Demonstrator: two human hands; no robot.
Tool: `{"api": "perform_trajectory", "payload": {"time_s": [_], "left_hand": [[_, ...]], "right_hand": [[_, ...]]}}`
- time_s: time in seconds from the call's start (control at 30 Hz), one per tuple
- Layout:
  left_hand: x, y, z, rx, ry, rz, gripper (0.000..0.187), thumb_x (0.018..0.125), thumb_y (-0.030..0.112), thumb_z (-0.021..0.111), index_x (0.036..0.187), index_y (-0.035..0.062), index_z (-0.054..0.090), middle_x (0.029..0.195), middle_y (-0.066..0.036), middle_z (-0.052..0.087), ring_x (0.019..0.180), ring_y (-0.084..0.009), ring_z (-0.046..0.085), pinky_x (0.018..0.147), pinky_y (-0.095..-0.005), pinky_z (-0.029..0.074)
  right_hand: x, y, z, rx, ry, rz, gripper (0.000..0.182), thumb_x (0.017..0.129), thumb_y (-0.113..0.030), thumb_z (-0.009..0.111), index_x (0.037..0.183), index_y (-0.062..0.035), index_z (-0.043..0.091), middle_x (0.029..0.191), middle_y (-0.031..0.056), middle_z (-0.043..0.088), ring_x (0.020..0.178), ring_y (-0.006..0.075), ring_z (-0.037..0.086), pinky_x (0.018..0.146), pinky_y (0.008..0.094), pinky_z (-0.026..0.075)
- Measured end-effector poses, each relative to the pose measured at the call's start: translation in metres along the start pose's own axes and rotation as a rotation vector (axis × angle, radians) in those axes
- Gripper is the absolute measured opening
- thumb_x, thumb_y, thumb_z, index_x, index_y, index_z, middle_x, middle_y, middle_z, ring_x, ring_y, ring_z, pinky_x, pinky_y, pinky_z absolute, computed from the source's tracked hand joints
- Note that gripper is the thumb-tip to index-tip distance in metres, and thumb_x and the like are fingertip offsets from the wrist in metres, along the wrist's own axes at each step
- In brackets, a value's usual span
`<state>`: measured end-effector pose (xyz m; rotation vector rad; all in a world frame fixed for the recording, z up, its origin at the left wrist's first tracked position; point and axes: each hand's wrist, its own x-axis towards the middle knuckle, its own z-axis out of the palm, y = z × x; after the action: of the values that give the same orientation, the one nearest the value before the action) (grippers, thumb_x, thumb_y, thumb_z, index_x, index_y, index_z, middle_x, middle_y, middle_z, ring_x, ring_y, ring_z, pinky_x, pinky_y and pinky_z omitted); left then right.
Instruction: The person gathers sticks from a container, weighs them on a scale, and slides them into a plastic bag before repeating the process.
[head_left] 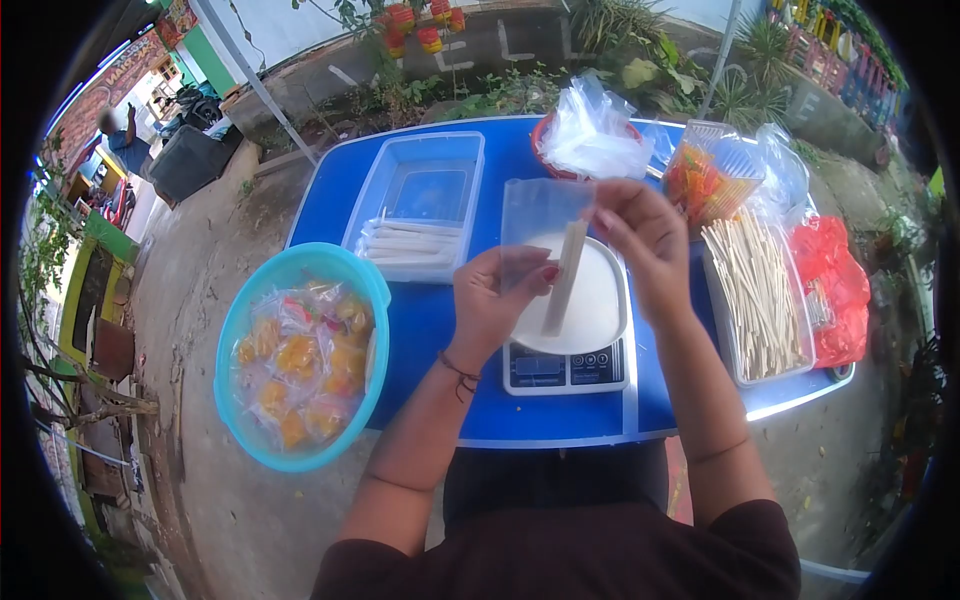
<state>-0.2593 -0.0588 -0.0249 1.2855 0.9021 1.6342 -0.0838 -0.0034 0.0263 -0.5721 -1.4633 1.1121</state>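
My left hand (490, 295) is closed, its thumb and fingers pinching a clear plastic bag (535, 208) by its lower left side. A few pale sticks (566, 285) stand nearly upright along the bag's right part, close to my left thumb. My right hand (648, 240) is closed at the bag's upper right corner, fingertips right at the top of the sticks. Below both hands sits a kitchen scale (567, 375) with a round white plate (600, 315); the bag and sticks overlap the plate in this view.
Left of the scale, a clear plastic box (475, 190) holds several packed white sticks. A turquoise basin (228, 345) of bagged yellow food stands at the table's left edge. To the right are a box of loose sticks (755, 300), a red bag (835, 285) and a red basket (541, 150) of plastic bags.
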Motion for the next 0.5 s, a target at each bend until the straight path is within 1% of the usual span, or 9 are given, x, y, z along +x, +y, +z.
{"api": "perform_trajectory", "payload": {"time_s": [0.03, 0.1, 0.13, 0.17, 0.23, 0.37, 0.47, 0.5], "left_hand": [[0.001, -0.001, -0.001, -0.01, 0.021, 0.004, 0.022, 0.085, 0.002, 0.073, 0.104, -0.0039, 0.066, 0.091, -0.012, 0.073, 0.08, -0.0153, 0.071, 0.071, -0.0261, 0.058], [0.001, -0.001, -0.001, -0.04, 0.077, 0.015, 0.022, 0.085, 0.004, 0.073, 0.105, -0.0032, 0.066, 0.092, -0.011, 0.072, 0.08, -0.0147, 0.07, 0.071, -0.026, 0.058], [0.001, 0.0, 0.0, -0.059, 0.112, 0.021, 0.023, 0.085, 0.004, 0.073, 0.106, -0.0028, 0.065, 0.092, -0.011, 0.072, 0.081, -0.0146, 0.07, 0.07, -0.0259, 0.058], [0.001, 0.0, 0.001, -0.077, 0.147, 0.026, 0.023, 0.086, 0.005, 0.073, 0.106, -0.0023, 0.064, 0.093, -0.01, 0.072, 0.081, -0.0144, 0.07, 0.07, -0.0259, 0.058], [0.003, 0.001, 0.001, -0.074, 0.209, 0.025, 0.025, 0.086, 0.005, 0.073, 0.108, -0.0018, 0.063, 0.093, -0.01, 0.072, 0.082, -0.0146, 0.07, 0.07, -0.0261, 0.058], [0.006, -0.003, -0.001, -0.092, 0.255, 0.021, 0.027, 0.086, 0.005, 0.073, 0.109, -0.0013, 0.062, 0.095, -0.011, 0.071, 0.083, -0.0158, 0.07, 0.071, -0.0273, 0.059], [0.009, -0.005, -0.004, -0.223, 0.159, -0.032, 0.025, 0.085, 0.002, 0.072, 0.108, -0.0013, 0.062, 0.097, -0.012, 0.071, 0.085, -0.0167, 0.07, 0.072, -0.0284, 0.059], [0.009, -0.005, -0.004, -0.203, 0.138, -0.066, 0.024, 0.086, 0.002, 0.071, 0.108, -0.0013, 0.062, 0.097, -0.013, 0.071, 0.085, -0.0169, 0.07, 0.073, -0.0288, 0.06]], "right_hand": [[-0.007, 0.007, -0.001, -0.087, -0.023, 0.004, 0.03, 0.084, -0.015, 0.074, 0.109, -0.003, 0.064, 0.094, 0.0004, 0.066, 0.077, 0.0088, 0.052, 0.07, 0.0236, 0.042], [-0.022, 0.01, 0.003, -0.372, -0.172, 0.001, 0.035, 0.077, -0.023, 0.078, 0.105, -0.0057, 0.065, 0.091, -0.0002, 0.065, 0.076, 0.0113, 0.051, 0.071, 0.0265, 0.041], [-0.029, 0.013, 0.007, -0.385, -0.207, 0.003, 0.034, 0.075, -0.025, 0.079, 0.1, -0.0059, 0.066, 0.089, 0.0016, 0.066, 0.075, 0.0138, 0.053, 0.07, 0.0281, 0.042], [-0.037, 0.017, 0.011, -0.419, -0.25, -0.026, 0.032, 0.075, -0.023, 0.08, 0.097, -0.0044, 0.066, 0.084, 0.0049, 0.065, 0.074, 0.0156, 0.054, 0.068, 0.0298, 0.043], [-0.047, 0.029, 0.014, -0.524, -0.286, 0.03, 0.03, 0.075, -0.021, 0.08, 0.095, -0.0027, 0.067, 0.079, 0.0078, 0.063, 0.073, 0.0171, 0.054, 0.067, 0.0314, 0.045], [-0.052, 0.037, 0.014, -0.498, -0.228, 0.048, 0.026, 0.078, -0.016, 0.077, 0.095, -0.0006, 0.066, 0.077, 0.008, 0.061, 0.071, 0.0168, 0.053, 0.064, 0.0314, 0.045], [-0.053, 0.038, 0.01, -0.436, -0.179, 0.046, 0.022, 0.079, -0.013, 0.075, 0.094, 0.0001, 0.065, 0.077, 0.008, 0.061, 0.07, 0.0166, 0.053, 0.065, 0.0307, 0.044], [-0.052, 0.038, 0.008, -0.416, -0.17, 0.058, 0.021, 0.08, -0.012, 0.075, 0.094, 0.0004, 0.065, 0.077, 0.0078, 0.061, 0.07, 0.0166, 0.053, 0.065, 0.0305, 0.044]]}}
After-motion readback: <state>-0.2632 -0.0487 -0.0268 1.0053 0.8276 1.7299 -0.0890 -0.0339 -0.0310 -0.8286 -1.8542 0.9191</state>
